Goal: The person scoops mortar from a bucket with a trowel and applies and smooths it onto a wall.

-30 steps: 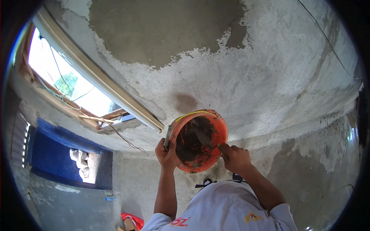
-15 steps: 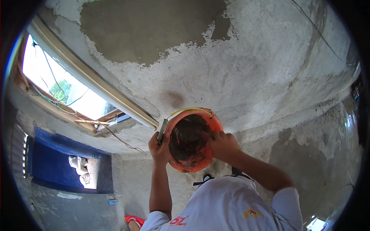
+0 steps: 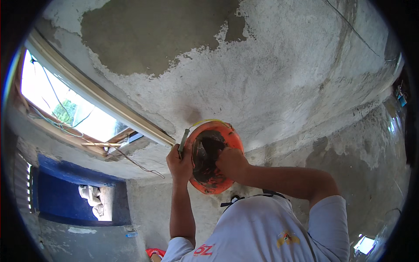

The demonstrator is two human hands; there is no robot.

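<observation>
1. The grip of the left hand (image 3: pixel 179 167) is closed on the rim of the orange bucket (image 3: pixel 235 137) and on a thin greenish bar (image 3: pixel 183 143).
2. The right hand (image 3: pixel 232 164) is inside the bucket, with curled fingers; I cannot tell what its grip has.
3. The bucket is at the centre of the frame, smeared, containing dark, wet-looking material (image 3: pixel 201 169).
</observation>
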